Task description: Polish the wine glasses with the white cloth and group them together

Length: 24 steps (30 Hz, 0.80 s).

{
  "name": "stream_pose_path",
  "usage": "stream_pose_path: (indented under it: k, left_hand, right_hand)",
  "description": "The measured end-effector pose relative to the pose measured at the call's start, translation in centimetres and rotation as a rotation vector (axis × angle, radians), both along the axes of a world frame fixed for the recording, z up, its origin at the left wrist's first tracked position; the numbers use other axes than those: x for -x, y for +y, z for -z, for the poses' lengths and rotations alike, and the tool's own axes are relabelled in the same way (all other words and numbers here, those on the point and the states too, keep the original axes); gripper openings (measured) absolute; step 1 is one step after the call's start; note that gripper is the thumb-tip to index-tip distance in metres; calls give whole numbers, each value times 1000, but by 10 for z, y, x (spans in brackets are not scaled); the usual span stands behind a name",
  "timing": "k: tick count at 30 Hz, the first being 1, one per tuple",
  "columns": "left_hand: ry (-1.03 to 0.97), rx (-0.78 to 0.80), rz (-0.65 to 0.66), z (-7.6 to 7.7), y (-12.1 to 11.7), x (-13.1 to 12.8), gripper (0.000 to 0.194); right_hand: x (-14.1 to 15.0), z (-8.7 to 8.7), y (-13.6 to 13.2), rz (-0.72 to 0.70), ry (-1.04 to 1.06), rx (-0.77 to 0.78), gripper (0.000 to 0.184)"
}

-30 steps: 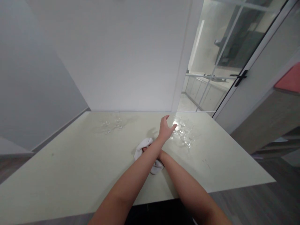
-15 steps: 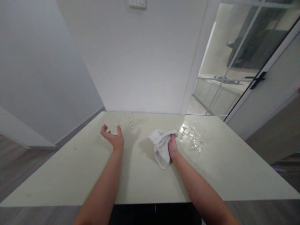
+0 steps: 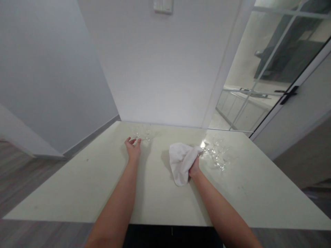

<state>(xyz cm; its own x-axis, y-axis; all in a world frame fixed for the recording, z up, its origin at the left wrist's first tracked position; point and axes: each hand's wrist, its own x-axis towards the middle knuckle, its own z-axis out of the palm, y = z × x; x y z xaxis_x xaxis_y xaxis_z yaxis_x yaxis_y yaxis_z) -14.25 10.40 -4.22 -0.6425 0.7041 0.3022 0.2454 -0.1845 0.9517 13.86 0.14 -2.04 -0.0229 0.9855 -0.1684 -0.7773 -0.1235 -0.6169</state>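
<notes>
In the head view my right hand [image 3: 194, 167] is closed on a white cloth [image 3: 180, 162], which hangs in loose folds to the left of the fingers. My left hand [image 3: 133, 148] reaches toward the back left, thumb and fingers apart and slightly curled. Just beyond its fingertips are clear glasses [image 3: 147, 136], so transparent that their shape is hard to make out; I cannot tell whether the fingers touch them. A larger group of several clear glasses [image 3: 218, 153] sits to the right of the cloth, some apparently stemmed.
Both hands are over a pale, glossy table [image 3: 155, 203] whose back edge meets a white wall [image 3: 160, 75]. A glass-paned door [image 3: 248, 82] with a black handle [image 3: 289, 94] is at the right. Grey wood-look flooring [image 3: 23, 172] shows at the left.
My left hand has moved in toward the left glasses and its fingers have drawn closer together. The cloth has spread and turned in my right hand. The view has shifted slightly.
</notes>
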Motion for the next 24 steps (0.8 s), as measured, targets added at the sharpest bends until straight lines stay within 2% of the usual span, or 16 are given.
stream_pose_path:
  k: [5,8,12,15,19,21,22,24]
  left_hand:
    - [69,13,6,3,3,-1,60]
    - [101,35,58,7,8,-2,62]
    - [116,54,44,8,11,-1,44]
    - [102,20,-5,0,7,-1,25]
    - [107,-178,-84,-26,-16,-17,33]
    - [148,-245,42,-41,-33,-35,38]
    - [169,-236,163,-46,-42,-46,40]
    - [169,-132,489,-53,-59,-71,42]
  right_hand:
    - [-1,-1,-2,-52,55,82,51]
    - [-2,1,-1,-107,89,57,51]
    - [0,1,1,-139,97,2,52]
    - [0,-1,0,-154,78,0,50]
    - [0,-6,-2,-197,88,-52,50]
    - [-1,-10,-1,-190,98,-66,48]
    - [-1,-11,-1,-175,102,-63,47]
    - [0,-14,1,-158,104,-58,43]
